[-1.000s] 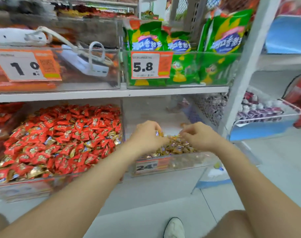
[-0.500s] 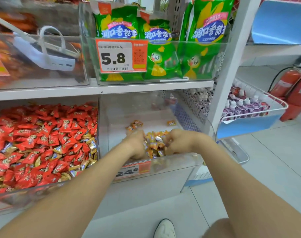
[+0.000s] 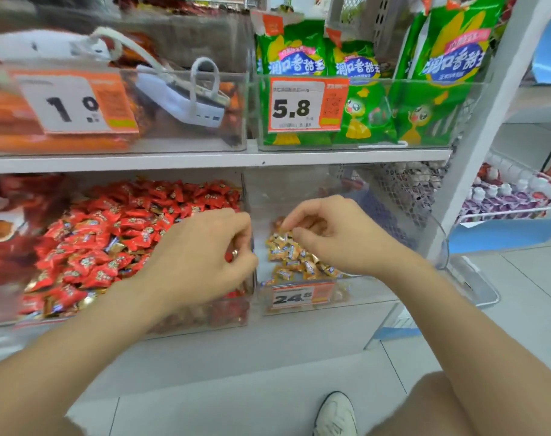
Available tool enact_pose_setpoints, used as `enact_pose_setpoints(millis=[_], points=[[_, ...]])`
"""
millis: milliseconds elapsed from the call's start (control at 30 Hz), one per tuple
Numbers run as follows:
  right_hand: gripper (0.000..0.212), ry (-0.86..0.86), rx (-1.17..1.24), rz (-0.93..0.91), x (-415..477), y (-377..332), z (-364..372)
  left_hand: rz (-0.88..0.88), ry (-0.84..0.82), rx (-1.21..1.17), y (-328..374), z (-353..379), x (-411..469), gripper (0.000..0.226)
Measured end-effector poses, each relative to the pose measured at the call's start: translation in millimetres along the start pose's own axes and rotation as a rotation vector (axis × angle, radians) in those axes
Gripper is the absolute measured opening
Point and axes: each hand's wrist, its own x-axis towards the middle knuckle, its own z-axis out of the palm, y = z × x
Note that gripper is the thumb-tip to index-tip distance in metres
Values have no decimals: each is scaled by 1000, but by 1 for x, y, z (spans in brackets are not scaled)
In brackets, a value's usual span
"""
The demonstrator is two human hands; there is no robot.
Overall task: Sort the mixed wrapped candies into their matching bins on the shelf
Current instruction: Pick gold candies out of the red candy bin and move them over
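Gold candies (image 3: 294,258) lie under the right hand (image 3: 340,237), whose curled fingers pinch one. Fingers of the left hand (image 3: 202,262) clamp a red candy (image 3: 232,255).

White shop shelving on a pale tiled floor, under soft, even light.

The shelf (image 3: 205,160) runs level across the middle from 9 toward 3 o'clock and ends at a white upright post (image 3: 488,127) that slants up toward 1 o'clock. A grey perforated side panel (image 3: 403,190) sits just inside the post. Beyond it, at 3 o'clock, is a white wire basket (image 3: 519,212) with a blue front panel (image 3: 504,236). Pale grey floor tiles (image 3: 526,316) with thin dark grout lines fill 4 to 6 o'clock and meet the plain white base (image 3: 236,344).
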Motion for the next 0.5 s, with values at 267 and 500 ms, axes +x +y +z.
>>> enact_pose_setpoints(millis=[267, 500], points=[[35, -281, -369, -289, 20, -65, 84, -372, -82, -54, -103, -27, -72, 10], [29, -414, -761, -174, 54, -83, 112, -237, -246, -96, -117, -26, -81, 22]])
